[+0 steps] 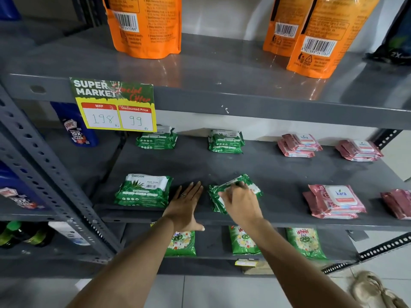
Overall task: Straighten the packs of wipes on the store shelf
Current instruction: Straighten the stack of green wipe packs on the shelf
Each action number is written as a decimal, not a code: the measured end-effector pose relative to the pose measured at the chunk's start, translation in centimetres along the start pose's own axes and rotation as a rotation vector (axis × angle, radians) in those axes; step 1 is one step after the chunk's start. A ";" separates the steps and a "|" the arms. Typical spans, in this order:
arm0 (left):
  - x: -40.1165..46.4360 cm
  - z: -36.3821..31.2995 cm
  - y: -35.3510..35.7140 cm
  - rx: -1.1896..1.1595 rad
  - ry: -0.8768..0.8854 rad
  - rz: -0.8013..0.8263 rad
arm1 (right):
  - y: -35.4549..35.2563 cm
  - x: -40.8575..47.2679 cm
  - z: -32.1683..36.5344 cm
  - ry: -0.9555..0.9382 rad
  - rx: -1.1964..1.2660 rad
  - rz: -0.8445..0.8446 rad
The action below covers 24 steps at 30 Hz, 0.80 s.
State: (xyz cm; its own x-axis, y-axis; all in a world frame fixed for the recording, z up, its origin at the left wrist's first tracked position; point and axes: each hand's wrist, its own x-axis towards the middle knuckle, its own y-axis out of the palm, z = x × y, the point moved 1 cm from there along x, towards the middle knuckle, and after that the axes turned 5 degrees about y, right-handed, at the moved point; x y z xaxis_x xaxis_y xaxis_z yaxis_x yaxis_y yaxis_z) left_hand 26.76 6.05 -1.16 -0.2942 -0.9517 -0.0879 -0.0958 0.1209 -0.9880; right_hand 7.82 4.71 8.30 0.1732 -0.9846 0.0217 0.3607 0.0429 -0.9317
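Observation:
On the grey middle shelf (278, 174) lie stacks of wipes. A skewed stack of green packs (239, 182) sits at the front centre, turned at an angle. My right hand (241, 204) rests on it with fingers curled over the top pack. My left hand (185, 206) lies flat and open on the shelf just left of that stack, touching no pack. A squared green stack (144, 190) sits front left. Two more green stacks (156, 140) (225, 141) lie at the back. Pink packs (333, 201) (299, 144) (359, 150) fill the right side.
Orange pouches (144, 25) (320, 36) stand on the upper shelf, whose edge carries a yellow price tag (114, 107). Green detergent bags (305, 242) line the shelf below. Blue bottles (75, 125) stand in the left bay behind a perforated upright (44, 174). Another pink pack (398, 203) lies at far right.

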 end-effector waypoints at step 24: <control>0.0 0.2 0.3 0.011 0.013 0.002 | -3.5 1.6 -4.7 -0.205 0.013 0.258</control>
State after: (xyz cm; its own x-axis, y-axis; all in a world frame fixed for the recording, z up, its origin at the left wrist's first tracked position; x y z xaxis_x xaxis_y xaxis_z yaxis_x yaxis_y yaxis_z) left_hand 26.93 6.01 -1.47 -0.3063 -0.9478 -0.0881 -0.0846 0.1193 -0.9892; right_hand 2.58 2.20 9.86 0.4412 -0.8864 -0.1404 0.2926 0.2899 -0.9112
